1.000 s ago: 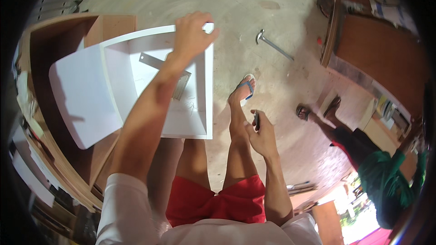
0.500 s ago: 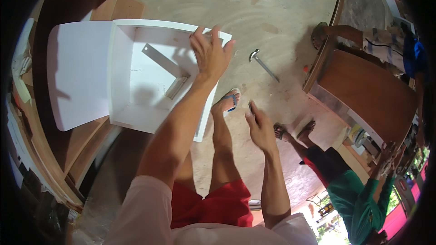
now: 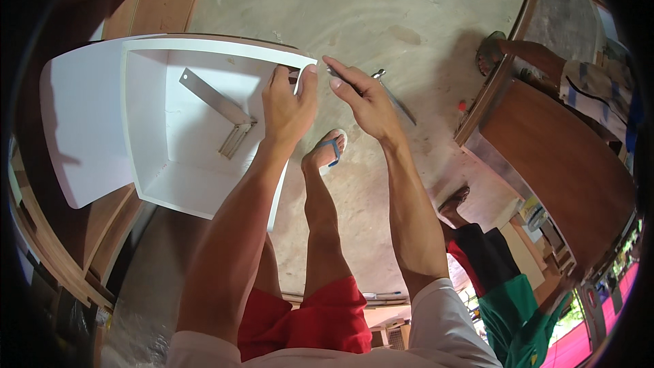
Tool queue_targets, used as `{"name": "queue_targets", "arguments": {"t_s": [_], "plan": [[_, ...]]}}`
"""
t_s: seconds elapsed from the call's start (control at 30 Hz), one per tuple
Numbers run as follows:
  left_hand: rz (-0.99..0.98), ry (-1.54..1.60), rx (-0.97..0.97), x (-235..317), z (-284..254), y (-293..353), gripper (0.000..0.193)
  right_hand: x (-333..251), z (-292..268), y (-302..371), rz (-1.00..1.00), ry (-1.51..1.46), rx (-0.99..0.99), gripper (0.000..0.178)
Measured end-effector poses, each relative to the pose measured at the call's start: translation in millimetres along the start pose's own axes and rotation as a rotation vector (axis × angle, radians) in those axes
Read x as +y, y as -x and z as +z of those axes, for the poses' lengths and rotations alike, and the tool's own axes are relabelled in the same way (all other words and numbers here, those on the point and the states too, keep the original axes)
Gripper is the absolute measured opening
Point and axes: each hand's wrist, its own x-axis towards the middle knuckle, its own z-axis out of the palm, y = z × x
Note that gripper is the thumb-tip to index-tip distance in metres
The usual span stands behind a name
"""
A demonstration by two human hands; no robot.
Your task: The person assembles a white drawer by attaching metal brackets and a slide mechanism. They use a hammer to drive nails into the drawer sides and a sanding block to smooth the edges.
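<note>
At 9 o'clock a flat white panel (image 3: 82,123) lies on brown wooden boards (image 3: 68,245) that are stacked along the left rim. Just to the right of the panel, touching it, stands an open white box (image 3: 157,163) made of white boards, with its open side turned up to the camera. Inside the box, on its bottom, lies a metal square ruler (image 3: 218,105); its long arm points to about 10 o'clock and its thicker handle points to 6 o'clock.

The left hand (image 3: 287,105) is at the right wall of the box, near the upper right corner, at about 11 o'clock from the middle of the view. Its fingers are bent over the top edge of this wall and the thumb is pressed at the corner, so the hand grasps the box wall.

Just to the right, near 12 o'clock, the right hand (image 3: 364,99) is close to the same corner, almost touching the left thumb. Its fingers are pinched on a thin dark tool (image 3: 338,75), and I cannot tell what kind of tool it is. Behind this hand a long metal bolt or nail (image 3: 398,102) lies on the concrete floor (image 3: 286,0).

Below the hands, the person's foot in a sandal (image 3: 330,150) stands on the floor, and red shorts (image 3: 306,317) are at 6 o'clock.

At 3 o'clock stands a brown wooden cabinet (image 3: 565,163). Another person in green clothes (image 3: 524,313) is at 4 o'clock, and one more person's foot (image 3: 490,51) is at 1 o'clock.
</note>
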Motion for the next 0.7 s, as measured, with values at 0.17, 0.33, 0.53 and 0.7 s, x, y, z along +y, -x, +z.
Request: {"name": "queue_targets", "arguments": {"t_s": [0.17,0.33,0.53,0.7], "plan": [[-0.009,-0.001,0.009,1,5,-2,0.027,8,-7,-14,-0.063,-0.048,-0.086,0.043],[-0.078,-0.047,-0.013,8,5,-3,0.029,11,-7,-30,-0.108,-0.107,-0.117,0.043],[-0.095,-0.081,-0.003,10,5,-4,0.029,11,-16,-38,-0.083,-0.052,-0.195,0.045],[-0.134,-0.057,-0.013,13,4,-4,0.030,16,-16,-39,-0.101,-0.086,-0.214,0.045]]}}
